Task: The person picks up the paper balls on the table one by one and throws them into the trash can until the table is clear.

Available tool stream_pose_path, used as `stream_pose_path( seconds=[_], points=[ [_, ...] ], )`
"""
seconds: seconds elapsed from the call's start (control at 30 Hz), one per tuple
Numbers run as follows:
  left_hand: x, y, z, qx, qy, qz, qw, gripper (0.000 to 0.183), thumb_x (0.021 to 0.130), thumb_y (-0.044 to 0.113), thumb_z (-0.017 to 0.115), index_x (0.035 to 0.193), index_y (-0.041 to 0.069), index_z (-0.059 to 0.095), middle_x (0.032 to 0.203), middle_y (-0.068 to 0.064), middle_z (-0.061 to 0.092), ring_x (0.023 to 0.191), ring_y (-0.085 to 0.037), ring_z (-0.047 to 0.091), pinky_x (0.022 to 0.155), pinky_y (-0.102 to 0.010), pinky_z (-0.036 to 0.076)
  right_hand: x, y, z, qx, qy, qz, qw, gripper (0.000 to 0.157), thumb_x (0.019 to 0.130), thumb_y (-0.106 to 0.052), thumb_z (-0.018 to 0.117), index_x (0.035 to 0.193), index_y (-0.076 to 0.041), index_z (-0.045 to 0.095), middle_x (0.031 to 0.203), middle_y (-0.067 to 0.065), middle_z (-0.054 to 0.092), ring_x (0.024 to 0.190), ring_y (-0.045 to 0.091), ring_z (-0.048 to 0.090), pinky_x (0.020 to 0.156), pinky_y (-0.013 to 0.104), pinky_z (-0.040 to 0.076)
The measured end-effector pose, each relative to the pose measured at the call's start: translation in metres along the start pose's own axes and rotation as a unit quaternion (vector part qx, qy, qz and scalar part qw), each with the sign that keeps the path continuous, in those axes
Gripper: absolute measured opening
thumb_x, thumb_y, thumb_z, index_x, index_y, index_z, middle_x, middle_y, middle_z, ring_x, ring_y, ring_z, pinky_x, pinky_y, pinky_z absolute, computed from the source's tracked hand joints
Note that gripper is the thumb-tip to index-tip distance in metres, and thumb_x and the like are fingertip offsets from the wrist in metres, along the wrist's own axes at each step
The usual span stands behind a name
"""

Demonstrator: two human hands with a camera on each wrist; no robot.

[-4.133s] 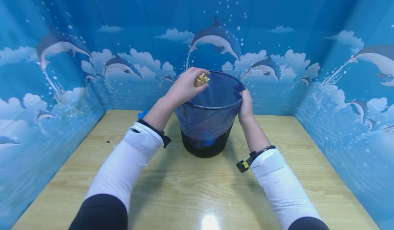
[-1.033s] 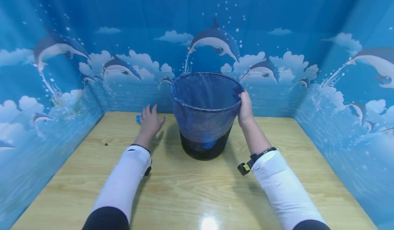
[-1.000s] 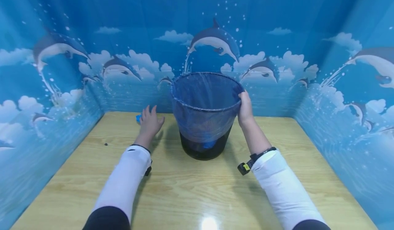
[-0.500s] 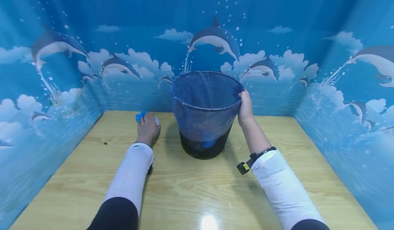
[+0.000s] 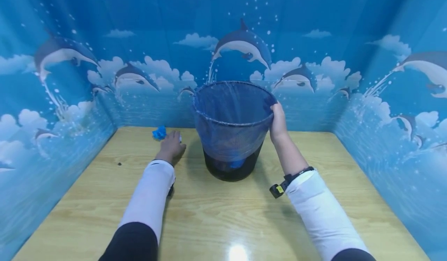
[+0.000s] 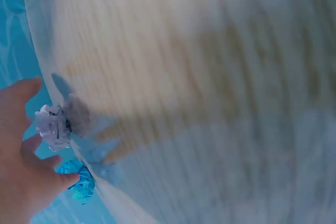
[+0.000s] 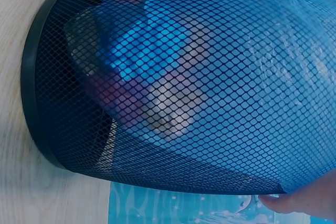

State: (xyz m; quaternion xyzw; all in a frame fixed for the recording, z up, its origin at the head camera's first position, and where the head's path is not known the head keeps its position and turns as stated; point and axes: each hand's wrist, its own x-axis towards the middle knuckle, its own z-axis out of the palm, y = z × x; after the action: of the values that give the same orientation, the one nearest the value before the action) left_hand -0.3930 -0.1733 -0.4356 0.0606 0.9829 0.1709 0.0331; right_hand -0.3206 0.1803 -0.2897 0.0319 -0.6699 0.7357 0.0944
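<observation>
A black mesh wastebasket [image 5: 223, 172] stands in the middle of the table, lined with a translucent blue plastic bag [image 5: 230, 137] folded over its rim. My right hand [image 5: 279, 123] grips the right side of that rim. Left of the basket, my left hand [image 5: 171, 146] reaches over a white crumpled paper ball [image 6: 52, 127], mostly hidden under it in the head view. In the left wrist view the thumb and fingers are spread around this ball. A blue crumpled paper ball [image 5: 159, 133] lies just beyond the left fingers.
Through the mesh in the right wrist view show blue crumpled paper [image 7: 152, 45] and whitish crumpled paper [image 7: 176, 100] inside the bag. A dolphin-printed curtain [image 5: 223, 28] encloses the back and sides. One small dark speck [image 5: 120, 163] lies on the table [image 5: 209, 222] at left.
A gold crumpled ball was in my left hand over the basket; that hand then came down to the table at left and shifted slightly right onto the white ball. The right hand stays on the rim.
</observation>
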Motion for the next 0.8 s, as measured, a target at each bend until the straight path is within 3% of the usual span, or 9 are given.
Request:
stream_pose_path(
  seconds=[0.2, 0.57, 0.8],
  points=[
    [-0.001, 0.005, 0.0, -0.002, -0.052, 0.021, 0.9984, 0.055, 0.1, 0.021, 0.045, 0.147, -0.002, 0.03, 0.151, -0.029, 0.026, 0.138, -0.049, 0.024, 0.111, -0.059, 0.025, -0.002, -0.001, 0.0, -0.005, 0.007, 0.004, 1.0, 0.066, 0.093, -0.022, 0.025, 0.156, -0.01, 0.01, 0.163, 0.004, 0.009, 0.149, 0.021, 0.01, 0.12, 0.038, 0.014],
    [-0.01, 0.01, -0.006, 0.043, -0.081, 0.039, 0.995, 0.047, 0.1, 0.017, 0.047, 0.142, -0.002, 0.041, 0.145, -0.03, 0.036, 0.134, -0.049, 0.032, 0.11, -0.057, 0.029, -0.004, 0.001, 0.001, 0.01, 0.004, -0.002, 1.0, 0.065, 0.093, -0.02, 0.023, 0.155, -0.008, 0.013, 0.162, 0.006, 0.013, 0.148, 0.022, 0.016, 0.119, 0.039, 0.017],
    [-0.01, 0.01, -0.011, 0.041, -0.069, 0.042, 0.9959, 0.042, 0.098, 0.01, 0.045, 0.138, -0.001, 0.048, 0.139, -0.027, 0.044, 0.13, -0.047, 0.039, 0.109, -0.055, 0.031, -0.002, 0.0, 0.002, 0.022, 0.0, -0.018, 1.0, 0.064, 0.092, -0.019, 0.024, 0.154, -0.005, 0.016, 0.16, 0.009, 0.018, 0.146, 0.024, 0.021, 0.119, 0.039, 0.017]
  ],
)
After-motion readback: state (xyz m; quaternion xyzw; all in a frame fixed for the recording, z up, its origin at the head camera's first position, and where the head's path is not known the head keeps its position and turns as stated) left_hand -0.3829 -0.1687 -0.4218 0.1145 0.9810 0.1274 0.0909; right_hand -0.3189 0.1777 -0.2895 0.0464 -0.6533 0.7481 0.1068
